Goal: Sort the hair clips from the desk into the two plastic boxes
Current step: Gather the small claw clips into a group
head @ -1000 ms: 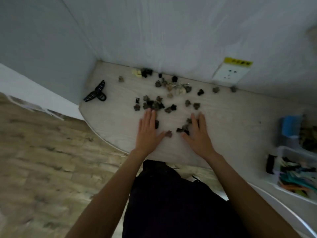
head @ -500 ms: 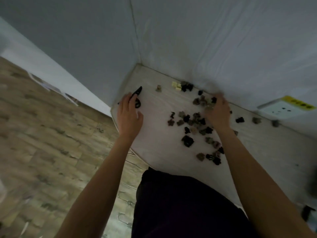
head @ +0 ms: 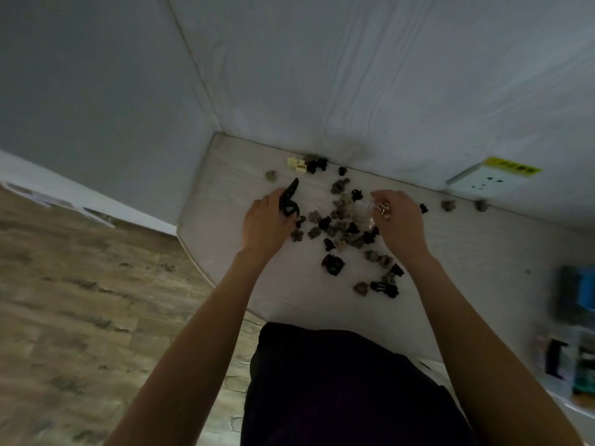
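pale tabletop [head: 450, 252], small clips [head: 341, 226] scattered. left hand [head: 264, 225] grasps long black clip [head: 288, 201]; right hand [head: 397, 220] pinches clear clips [head: 381, 209]. advise keeping kinds apart before boxing.

Plastic boxes [head: 576, 365] — blurred, cut off at right edge.

left hand [head: 265, 222]: curled, gripping | right hand [head: 397, 220]: fingers pinched, forearms extended

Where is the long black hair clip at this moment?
In the head view the long black hair clip is in the left hand, over the desk's left part, just left of the pile of small clips.
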Motion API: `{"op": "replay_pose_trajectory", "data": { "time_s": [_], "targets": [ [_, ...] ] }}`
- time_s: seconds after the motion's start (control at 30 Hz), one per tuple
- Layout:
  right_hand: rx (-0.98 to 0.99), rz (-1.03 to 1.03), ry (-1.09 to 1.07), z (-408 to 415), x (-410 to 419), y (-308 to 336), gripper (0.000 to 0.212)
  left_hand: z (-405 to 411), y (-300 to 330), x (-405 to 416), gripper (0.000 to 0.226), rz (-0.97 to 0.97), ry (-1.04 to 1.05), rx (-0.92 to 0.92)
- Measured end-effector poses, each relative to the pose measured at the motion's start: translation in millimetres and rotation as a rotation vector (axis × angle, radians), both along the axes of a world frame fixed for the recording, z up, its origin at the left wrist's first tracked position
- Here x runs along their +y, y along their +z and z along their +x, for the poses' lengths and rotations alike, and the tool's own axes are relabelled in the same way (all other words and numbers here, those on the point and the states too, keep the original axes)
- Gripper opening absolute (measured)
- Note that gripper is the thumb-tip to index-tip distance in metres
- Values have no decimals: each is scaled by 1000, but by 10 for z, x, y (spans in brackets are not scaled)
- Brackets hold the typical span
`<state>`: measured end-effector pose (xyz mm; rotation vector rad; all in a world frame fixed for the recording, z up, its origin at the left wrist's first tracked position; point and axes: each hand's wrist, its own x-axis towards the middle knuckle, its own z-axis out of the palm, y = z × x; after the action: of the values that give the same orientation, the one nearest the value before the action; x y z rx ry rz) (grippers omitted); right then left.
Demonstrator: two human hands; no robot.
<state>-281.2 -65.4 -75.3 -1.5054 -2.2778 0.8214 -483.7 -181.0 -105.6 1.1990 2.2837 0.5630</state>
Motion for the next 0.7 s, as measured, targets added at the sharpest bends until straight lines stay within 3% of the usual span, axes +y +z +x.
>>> {"op": "replay_pose_trajectory", "data": {
  "time_s": [0.07,0.2,0.3,0.43,0.57,0.7],
  "targets": [
    [112,-34,-78,94,-36,137,15,71,112,29,53,72,32,-45],
    [443,-323,-362,394,-123,320,12,317,383,147,56,218,-27,-147],
    [711,-483,-498,768,-234,486,21,708,632,290,54,264,-149,-198],
    [926,-560,-591,1494,-367,711,19,1409,818,513,52,314,-338,-290],
    [942,-404,-655,2445,-373,933,18,2283,901,724,52,282,-534,-285],
    [659,-136,-718,3471,-178,1050,15,3168,885,907,53,285,-693,-276]
  ]
}}
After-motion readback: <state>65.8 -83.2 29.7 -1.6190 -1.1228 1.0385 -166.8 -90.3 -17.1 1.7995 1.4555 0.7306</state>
